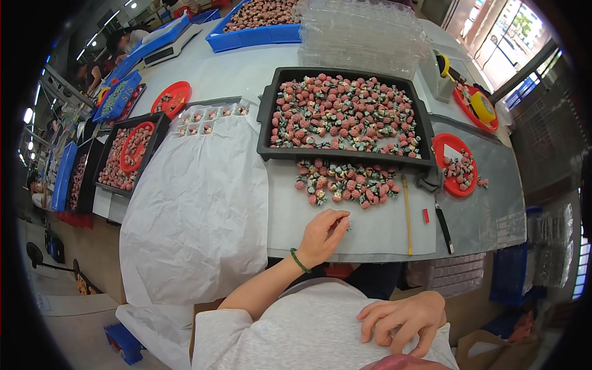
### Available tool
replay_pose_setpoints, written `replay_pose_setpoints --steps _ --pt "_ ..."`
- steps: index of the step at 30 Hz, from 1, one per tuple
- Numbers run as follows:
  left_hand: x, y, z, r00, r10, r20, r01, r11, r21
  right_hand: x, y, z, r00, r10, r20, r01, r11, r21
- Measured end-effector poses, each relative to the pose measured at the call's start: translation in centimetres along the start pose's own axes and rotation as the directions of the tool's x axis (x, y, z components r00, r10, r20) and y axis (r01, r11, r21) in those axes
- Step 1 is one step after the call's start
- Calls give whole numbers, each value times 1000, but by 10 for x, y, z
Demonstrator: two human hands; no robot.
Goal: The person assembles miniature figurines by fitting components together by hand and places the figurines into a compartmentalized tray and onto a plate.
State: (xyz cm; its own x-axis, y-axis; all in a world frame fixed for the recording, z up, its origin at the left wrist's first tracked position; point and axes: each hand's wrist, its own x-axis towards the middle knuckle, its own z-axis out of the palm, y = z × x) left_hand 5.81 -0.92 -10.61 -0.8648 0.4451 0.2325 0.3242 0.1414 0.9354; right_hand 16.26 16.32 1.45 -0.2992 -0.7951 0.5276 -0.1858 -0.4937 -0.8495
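Centre of frame: the left hand [324,234], fingers pinched together, closes on one small berry piece [348,227] lying on the white table [382,237], just below the loose pile [345,183] and the black tray [265,117]. Lower right: the right hand [404,317] rests on the lap, fingers spread, holding nothing. A light fingertip pinch, taken one piece at a time, probably best keeps the pile undisturbed.
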Motion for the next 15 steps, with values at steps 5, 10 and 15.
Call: replay_pose_setpoints --steps 5,10,15 --pt "0 0 0 1000 2 4 -3 1000 12 4 1 0 993 59 -99 -61 998 -17" --pt "0 1 -1 1000 3 6 -3 1000 23 8 2 1 993 16 -121 -22 998 -53" --pt "0 2 -1 1000 -4 11 4 999 33 17 2 0 992 6 -124 -21 993 -119"
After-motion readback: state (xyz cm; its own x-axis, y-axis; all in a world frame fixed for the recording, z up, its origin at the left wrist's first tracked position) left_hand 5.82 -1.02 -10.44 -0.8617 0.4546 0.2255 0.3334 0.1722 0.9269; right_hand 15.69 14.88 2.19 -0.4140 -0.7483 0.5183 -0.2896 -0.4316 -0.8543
